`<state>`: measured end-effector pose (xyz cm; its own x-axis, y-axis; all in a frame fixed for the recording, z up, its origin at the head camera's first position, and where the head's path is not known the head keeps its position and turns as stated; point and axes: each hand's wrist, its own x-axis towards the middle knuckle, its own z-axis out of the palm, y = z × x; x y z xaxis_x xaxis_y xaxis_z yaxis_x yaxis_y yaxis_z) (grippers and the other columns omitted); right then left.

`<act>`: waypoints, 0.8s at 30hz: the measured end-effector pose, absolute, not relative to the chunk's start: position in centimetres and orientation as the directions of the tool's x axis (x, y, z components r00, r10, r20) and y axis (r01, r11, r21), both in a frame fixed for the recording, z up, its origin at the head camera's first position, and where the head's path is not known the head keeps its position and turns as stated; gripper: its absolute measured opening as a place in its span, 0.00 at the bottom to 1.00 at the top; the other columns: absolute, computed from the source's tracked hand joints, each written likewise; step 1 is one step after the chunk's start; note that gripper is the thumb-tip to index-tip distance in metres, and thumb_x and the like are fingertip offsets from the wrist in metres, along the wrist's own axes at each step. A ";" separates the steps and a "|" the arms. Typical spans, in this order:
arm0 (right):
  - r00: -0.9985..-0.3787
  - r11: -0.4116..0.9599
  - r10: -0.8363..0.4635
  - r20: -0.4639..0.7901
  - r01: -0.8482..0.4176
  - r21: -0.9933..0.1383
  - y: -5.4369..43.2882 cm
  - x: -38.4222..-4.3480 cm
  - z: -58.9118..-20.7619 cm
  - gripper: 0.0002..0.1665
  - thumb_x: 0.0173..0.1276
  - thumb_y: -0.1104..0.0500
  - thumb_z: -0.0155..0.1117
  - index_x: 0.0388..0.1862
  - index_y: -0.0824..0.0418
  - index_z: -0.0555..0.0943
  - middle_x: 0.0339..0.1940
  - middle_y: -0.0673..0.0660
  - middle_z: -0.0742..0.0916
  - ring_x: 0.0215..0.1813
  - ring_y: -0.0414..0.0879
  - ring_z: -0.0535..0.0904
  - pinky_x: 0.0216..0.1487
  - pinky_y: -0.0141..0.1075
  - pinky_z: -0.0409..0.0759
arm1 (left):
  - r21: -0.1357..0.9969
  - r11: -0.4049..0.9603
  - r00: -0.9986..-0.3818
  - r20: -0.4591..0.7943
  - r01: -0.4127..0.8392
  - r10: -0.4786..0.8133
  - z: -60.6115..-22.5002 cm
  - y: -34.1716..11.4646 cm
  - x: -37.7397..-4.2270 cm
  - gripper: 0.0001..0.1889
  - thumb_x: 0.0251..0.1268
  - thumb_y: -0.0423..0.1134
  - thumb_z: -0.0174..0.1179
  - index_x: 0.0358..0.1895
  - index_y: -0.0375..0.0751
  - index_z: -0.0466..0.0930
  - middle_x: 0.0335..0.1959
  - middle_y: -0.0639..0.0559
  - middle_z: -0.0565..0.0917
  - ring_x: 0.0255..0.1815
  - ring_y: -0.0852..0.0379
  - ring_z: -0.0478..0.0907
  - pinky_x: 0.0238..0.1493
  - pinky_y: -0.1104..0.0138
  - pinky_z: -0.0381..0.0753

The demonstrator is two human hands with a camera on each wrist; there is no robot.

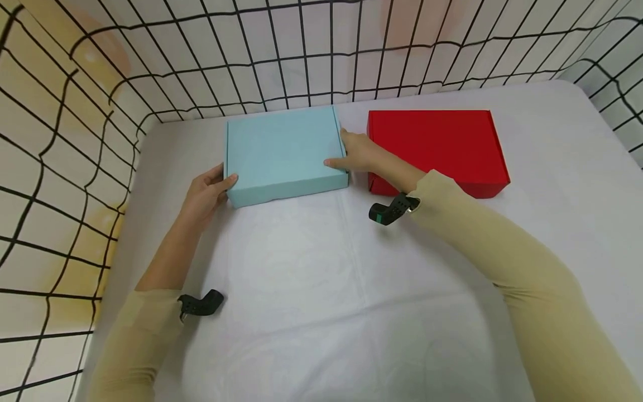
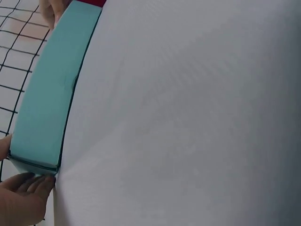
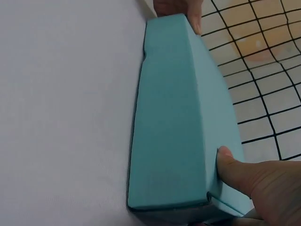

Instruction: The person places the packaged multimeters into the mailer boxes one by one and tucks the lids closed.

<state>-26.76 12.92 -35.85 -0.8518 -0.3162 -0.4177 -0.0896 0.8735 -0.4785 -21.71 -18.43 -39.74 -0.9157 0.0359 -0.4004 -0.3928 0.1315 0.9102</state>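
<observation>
A closed light blue cardboard box [image 1: 283, 148] lies flat on the white-covered table between both hands. At its left end, the left hand [image 1: 205, 192] holds it, thumb at the top edge and fingers against the side. The right hand [image 1: 358, 152] grips the opposite end, and its thumb [image 3: 231, 162] presses on the lid. Part of that hand's fingers is hidden behind the box in the right wrist view. Just right of the right hand sits a closed red box [image 1: 437, 142], partly covered by the right forearm.
Black wire grid panels [image 1: 316, 56] stand along the table's back, with more at the left and right sides. White cloth [image 1: 301, 290] covers the table in front of the boxes. Each wrist wears a black camera mount [image 1: 394, 209].
</observation>
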 end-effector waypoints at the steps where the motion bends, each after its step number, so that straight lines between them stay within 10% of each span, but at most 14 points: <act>1: -0.851 0.873 -0.317 -0.419 -0.089 -0.480 12.9 -26.8 -35.8 0.56 0.63 0.45 0.59 0.73 0.69 0.37 0.73 0.63 0.57 0.68 0.55 0.60 0.58 0.43 0.73 | 0.914 0.146 -0.923 -0.384 -0.377 0.015 -39.7 -18.5 -21.6 0.40 0.60 0.44 0.61 0.72 0.45 0.49 0.73 0.47 0.55 0.70 0.53 0.57 0.68 0.61 0.57; 5: -0.845 0.874 -0.317 -0.430 -0.084 -0.478 12.8 -27.0 -35.6 0.56 0.63 0.45 0.59 0.73 0.68 0.38 0.73 0.63 0.57 0.66 0.55 0.62 0.58 0.44 0.72 | 0.889 0.407 -0.976 -0.218 -0.209 -0.023 -39.5 -18.9 -21.5 0.37 0.54 0.48 0.65 0.69 0.50 0.61 0.71 0.53 0.57 0.71 0.56 0.54 0.69 0.60 0.56; 10: -0.838 0.889 -0.293 -0.461 -0.062 -0.453 12.8 -27.2 -35.5 0.56 0.63 0.44 0.59 0.73 0.68 0.37 0.73 0.63 0.56 0.67 0.55 0.60 0.59 0.44 0.72 | 0.636 0.758 -0.972 -0.049 0.146 0.228 -38.8 -20.4 -22.6 0.32 0.53 0.55 0.64 0.62 0.48 0.71 0.69 0.52 0.60 0.74 0.49 0.40 0.68 0.42 0.41; 24: -0.834 0.898 -0.290 -0.470 -0.067 -0.434 12.8 -27.4 -35.6 0.56 0.63 0.43 0.59 0.73 0.68 0.38 0.72 0.65 0.58 0.65 0.56 0.63 0.53 0.42 0.75 | 0.332 0.868 -0.888 -0.152 0.368 0.435 -37.5 -21.4 -22.8 0.46 0.45 0.47 0.72 0.70 0.52 0.57 0.72 0.55 0.53 0.74 0.48 0.45 0.60 0.38 0.57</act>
<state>-27.36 12.76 -35.62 -0.8338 -0.2896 -0.4701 -0.0674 0.8984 -0.4340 -22.84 -21.43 -37.47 -0.8878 0.4345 -0.1516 0.3682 0.8683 0.3323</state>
